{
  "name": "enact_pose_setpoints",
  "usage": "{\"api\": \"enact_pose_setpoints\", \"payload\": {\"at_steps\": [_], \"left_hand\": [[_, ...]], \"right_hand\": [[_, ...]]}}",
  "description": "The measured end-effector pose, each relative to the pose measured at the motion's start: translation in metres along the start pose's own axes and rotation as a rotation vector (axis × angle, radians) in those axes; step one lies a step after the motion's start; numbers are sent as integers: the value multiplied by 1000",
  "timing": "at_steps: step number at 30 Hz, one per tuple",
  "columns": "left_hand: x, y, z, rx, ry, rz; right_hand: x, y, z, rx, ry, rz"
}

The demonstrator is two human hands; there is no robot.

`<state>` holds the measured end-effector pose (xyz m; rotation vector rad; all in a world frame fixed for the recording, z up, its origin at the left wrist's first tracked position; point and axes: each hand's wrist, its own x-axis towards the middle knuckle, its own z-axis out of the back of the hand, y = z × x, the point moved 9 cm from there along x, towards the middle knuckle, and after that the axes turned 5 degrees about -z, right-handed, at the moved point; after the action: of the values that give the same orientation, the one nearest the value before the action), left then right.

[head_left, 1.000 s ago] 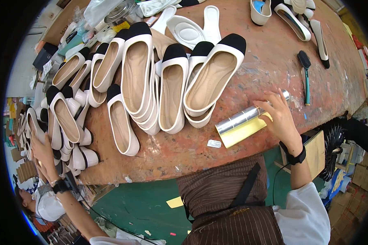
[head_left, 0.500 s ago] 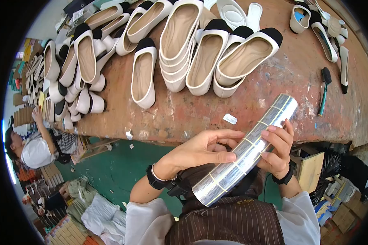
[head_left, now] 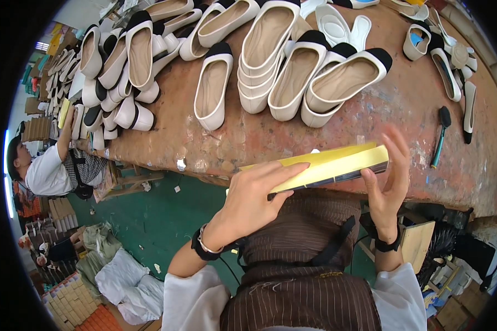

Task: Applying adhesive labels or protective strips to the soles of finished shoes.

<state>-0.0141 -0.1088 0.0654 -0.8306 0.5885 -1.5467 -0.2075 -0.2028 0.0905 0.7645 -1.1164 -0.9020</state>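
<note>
A roll of silver labels with yellow backing (head_left: 342,168) is held over the table's near edge, almost level. Its yellow side faces up, and a yellow flap stands along its far side; a thin silver strip shows underneath. My left hand (head_left: 246,201) is closed round the roll's left end, fingers on top and thumb below. At the right end, my right hand (head_left: 389,185) has its fingers raised and spread, their tips smeared by motion. Its thumb is at the roll's lower edge. Beyond the roll stand cream flat shoes with black toes (head_left: 290,83), some stacked inside one another.
The worn reddish-brown table (head_left: 215,151) carries a heap of shoes (head_left: 124,83) at left. A teal-handled brush (head_left: 440,138) and more shoes (head_left: 446,74) lie at right. Another person (head_left: 49,171) works at the far left. White sacks (head_left: 130,287) lie on the green floor (head_left: 143,220).
The roll has turned from steeply slanted to nearly level, and its yellow side now shows instead of silver. My right hand's fingers have come off it and spread. The view has shifted slightly.
</note>
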Motion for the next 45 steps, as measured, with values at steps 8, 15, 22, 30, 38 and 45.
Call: {"api": "enact_pose_setpoints", "payload": {"at_steps": [8, 15, 22, 30, 38, 45], "left_hand": [[-7, 1, 36, 153, -67, 71], [-19, 20, 59, -8, -103, 186], [-16, 14, 58, 183, -64, 32], [4, -6, 28, 162, -199, -6], [1, 9, 19, 25, -125, 204], [3, 3, 18, 58, -74, 133]], "right_hand": [[-4, -26, -3, 144, 276, -292], [-3, -21, -12, 72, 358, -233], [14, 21, -21, -284, 306, 108], [-2, -16, -36, -140, 418, -366], [-5, 46, -73, -571, 434, 296], [-10, 34, -80, -305, 486, 300]]}}
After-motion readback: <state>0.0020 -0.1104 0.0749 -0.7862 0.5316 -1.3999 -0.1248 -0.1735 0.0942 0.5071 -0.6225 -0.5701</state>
